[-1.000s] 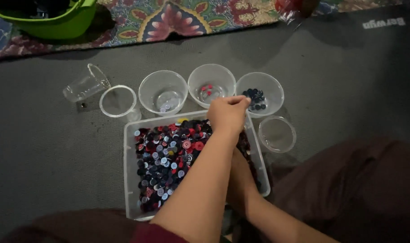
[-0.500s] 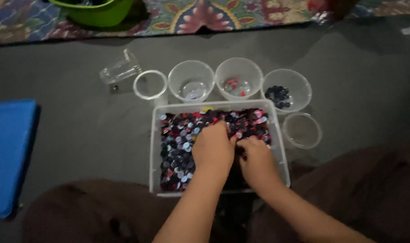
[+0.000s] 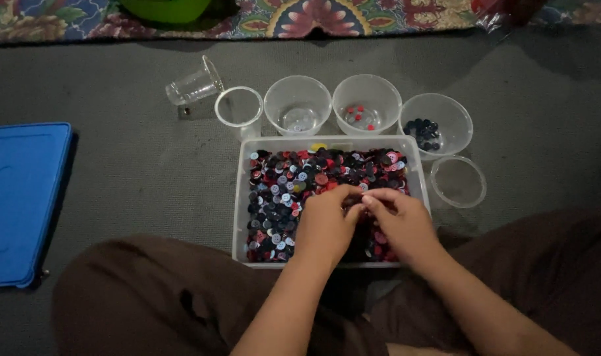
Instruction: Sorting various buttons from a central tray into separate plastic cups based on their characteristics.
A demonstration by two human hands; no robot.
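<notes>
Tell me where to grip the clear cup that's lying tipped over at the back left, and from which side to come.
Grip the tipped cup across its round body, coming down from above. It lies on its side on the grey floor, mouth toward the small clear ring-shaped cup, so the rim is hard to pinch and the curved wall faces up.

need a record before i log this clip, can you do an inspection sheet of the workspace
surface: grey floor, patterned rug along the far edge
job's things: clear tray full of mixed buttons; four clear cups beyond it, one with red buttons, one with dark buttons
clutter: tipped clear cup, blue flat case, green tub
grippers: left hand and right hand down in the tray, fingertips meeting; what they pinch is hidden
cables: nothing seen
surroundings: dim light, brown trousers
</notes>
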